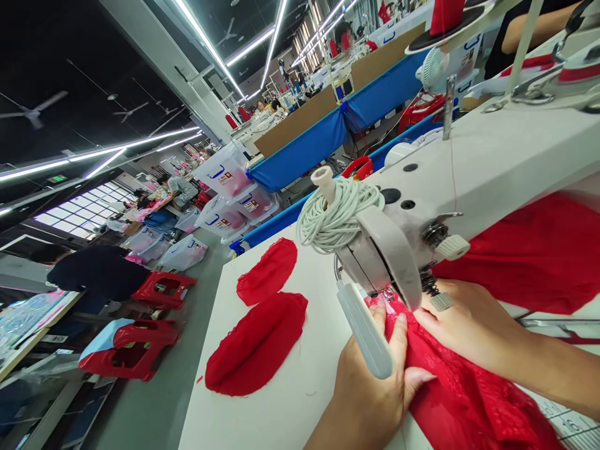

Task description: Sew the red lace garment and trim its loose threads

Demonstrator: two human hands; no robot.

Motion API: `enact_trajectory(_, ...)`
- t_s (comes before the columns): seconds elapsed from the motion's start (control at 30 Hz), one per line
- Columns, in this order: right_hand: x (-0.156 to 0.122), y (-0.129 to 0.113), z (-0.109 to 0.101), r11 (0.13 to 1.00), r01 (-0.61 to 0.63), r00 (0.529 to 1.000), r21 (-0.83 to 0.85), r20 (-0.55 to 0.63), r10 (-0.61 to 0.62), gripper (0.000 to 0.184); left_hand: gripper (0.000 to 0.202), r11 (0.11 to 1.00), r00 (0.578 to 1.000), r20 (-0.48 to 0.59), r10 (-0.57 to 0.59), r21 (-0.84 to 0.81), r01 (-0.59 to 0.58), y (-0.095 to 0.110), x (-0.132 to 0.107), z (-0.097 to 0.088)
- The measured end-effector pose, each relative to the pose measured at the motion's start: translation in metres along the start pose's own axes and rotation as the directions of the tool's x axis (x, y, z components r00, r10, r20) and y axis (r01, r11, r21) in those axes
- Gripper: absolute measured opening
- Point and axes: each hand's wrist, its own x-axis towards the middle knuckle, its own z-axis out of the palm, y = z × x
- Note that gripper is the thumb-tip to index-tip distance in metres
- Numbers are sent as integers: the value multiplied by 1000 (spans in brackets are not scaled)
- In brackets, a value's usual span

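Note:
A red lace-edged garment piece (450,369) lies under the head of a white sewing machine (391,250) and spreads down toward me. My left hand (375,375) is closed on its left edge, two fingertips close by the presser foot (389,299) and the thumb on the cloth. A grey lever (368,331) hangs in front of part of this hand. On the other side, my right hand (473,322) pinches the same fabric beside the machine head, its fingertips partly hidden. The needle's tip cannot be made out.
Two red oval fabric pieces (257,344) lie on the white table (319,400) at left. Green cord (340,215) is coiled around a post on the machine. More red cloth (529,256) sits under the arm. Red stools (135,350), stacked plastic bins (225,172) and other people are beyond.

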Motion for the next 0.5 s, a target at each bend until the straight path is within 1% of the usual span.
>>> enact_trajectory(0.17, -2, 1, 3, 999, -31, 999, 12, 9, 31, 24, 65, 1000, 1000, 6, 13, 2, -13, -1, 0, 0)
enact_trajectory(0.5, -3, 1, 3, 998, -43, 999, 36, 11, 43, 24, 64, 999, 1000, -3, 28, 34, -28, 0, 0, 1)
